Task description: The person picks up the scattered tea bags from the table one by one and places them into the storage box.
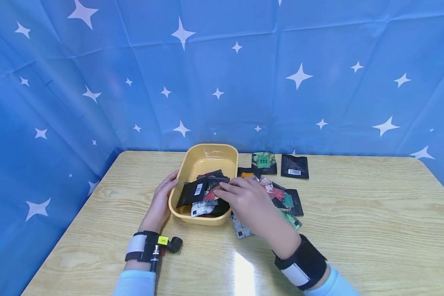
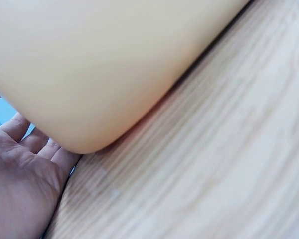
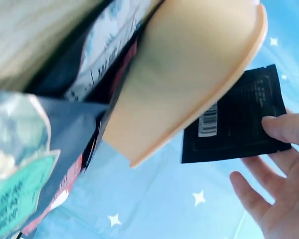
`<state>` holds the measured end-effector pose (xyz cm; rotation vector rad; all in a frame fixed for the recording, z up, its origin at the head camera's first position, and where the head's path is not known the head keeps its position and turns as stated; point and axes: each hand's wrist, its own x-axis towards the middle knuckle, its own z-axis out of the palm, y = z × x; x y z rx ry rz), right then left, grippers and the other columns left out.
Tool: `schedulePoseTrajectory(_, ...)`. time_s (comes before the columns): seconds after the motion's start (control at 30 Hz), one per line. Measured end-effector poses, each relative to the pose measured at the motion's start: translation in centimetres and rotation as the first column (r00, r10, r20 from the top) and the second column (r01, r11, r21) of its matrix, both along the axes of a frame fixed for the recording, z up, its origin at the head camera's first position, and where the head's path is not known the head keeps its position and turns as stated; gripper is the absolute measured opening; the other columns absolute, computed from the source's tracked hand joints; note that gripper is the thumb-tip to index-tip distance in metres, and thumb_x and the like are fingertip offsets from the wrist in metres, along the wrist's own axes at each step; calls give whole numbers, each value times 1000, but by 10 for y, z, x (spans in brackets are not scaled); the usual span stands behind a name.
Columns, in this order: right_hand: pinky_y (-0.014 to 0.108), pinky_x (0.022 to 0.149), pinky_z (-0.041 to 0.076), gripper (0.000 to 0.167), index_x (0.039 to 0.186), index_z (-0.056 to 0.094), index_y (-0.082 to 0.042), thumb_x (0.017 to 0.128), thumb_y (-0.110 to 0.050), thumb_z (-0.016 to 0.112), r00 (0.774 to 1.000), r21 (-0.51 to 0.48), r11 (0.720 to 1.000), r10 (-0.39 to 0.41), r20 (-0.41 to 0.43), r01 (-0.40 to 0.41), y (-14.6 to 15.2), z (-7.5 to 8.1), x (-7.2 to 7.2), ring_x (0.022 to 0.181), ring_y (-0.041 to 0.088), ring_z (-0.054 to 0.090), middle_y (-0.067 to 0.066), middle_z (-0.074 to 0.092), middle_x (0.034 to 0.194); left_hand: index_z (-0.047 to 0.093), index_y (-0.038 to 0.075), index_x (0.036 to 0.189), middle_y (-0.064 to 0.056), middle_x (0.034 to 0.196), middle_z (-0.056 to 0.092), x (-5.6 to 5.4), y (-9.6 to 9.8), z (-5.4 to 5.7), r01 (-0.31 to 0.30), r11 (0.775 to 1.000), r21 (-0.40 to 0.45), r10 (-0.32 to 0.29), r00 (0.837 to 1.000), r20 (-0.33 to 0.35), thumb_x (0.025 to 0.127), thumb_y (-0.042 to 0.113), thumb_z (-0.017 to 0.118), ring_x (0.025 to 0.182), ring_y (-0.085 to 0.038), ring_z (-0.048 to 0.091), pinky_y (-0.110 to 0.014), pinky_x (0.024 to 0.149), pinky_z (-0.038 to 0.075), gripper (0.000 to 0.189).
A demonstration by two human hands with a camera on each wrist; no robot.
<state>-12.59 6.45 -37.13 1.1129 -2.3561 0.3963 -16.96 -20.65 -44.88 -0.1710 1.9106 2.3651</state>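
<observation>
My right hand (image 1: 249, 201) pinches a flat black sachet (image 3: 239, 119) between thumb and fingers, over the right side of a yellow plastic tub (image 1: 203, 220). In the right wrist view a white barcode shows on its back; from above its face has a red pattern. My left hand (image 1: 163, 199) rests against the tub's left outer wall, its fingers laid along it; in the left wrist view the fingertips are partly hidden behind the tub (image 2: 104, 74). Inside the tub lies a loose pile of sachets, among them a black one (image 1: 190, 193) with a barcode.
Right of the tub, several patterned sachets overlap on the wooden table (image 1: 362, 213), partly hidden by my right hand. Behind them lie a green-labelled sachet (image 1: 264, 161) and a black sachet (image 1: 295, 164) with a barcode. A blue star-printed cloth (image 1: 244, 74) hangs along the table's back edge.
</observation>
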Motion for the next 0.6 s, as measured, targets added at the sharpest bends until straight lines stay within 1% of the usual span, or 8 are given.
schedulePoseTrajectory(0.1,41,94,53,39,117,75,-19,84,0,75,1000,53,999,7,8,-7,-3,-3,1,111,24,63,3,70,120,33,3,153,-10,157,32,0,0,0,-6,1000,5,6,1000,4,103,15,40,141,-23,32,-37,117,27,52)
schedulePoseTrajectory(0.13,42,96,52,41,119,74,-20,84,1,74,1000,80,997,2,28,-4,-4,-4,2,114,24,62,4,68,124,33,2,153,-10,157,32,0,0,0,-7,1000,5,7,1000,4,103,15,40,141,-23,32,-36,117,27,52)
schedulePoseTrajectory(0.23,46,99,49,47,128,69,-20,87,3,70,991,179,984,-42,124,19,-7,-8,5,123,26,57,6,61,134,33,2,153,-10,156,33,0,0,1,-3,1000,-1,3,1000,3,103,16,40,141,-23,33,-36,117,28,52)
schedulePoseTrajectory(0.33,49,103,46,51,137,61,-19,91,3,66,969,263,964,-96,229,34,-8,-12,8,129,29,52,9,54,143,33,2,153,-10,156,33,0,0,1,-3,1000,-8,3,1000,-2,103,16,40,140,-23,33,-36,116,29,52)
schedulePoseTrajectory(0.37,49,103,46,50,139,59,-18,93,1,64,963,280,959,-109,247,36,-9,-13,9,130,30,51,10,53,144,33,2,153,-11,156,34,0,0,0,0,1000,-8,0,1000,-6,103,16,40,140,-23,34,-35,116,29,52)
schedulePoseTrajectory(0.43,50,104,45,49,141,56,-16,95,-2,62,954,296,955,-120,273,36,-9,-14,10,130,31,51,11,51,146,33,2,153,-11,155,34,0,0,0,4,1000,-5,-4,1000,-15,103,15,39,139,-23,34,-34,115,31,52)
schedulePoseTrajectory(0.6,50,105,44,45,141,57,-14,96,-6,62,951,289,957,-115,289,28,-11,-14,12,131,30,50,10,52,145,33,2,153,-12,155,34,0,-1,-2,14,1000,-2,-14,999,-29,103,15,39,140,-23,34,-32,114,32,52)
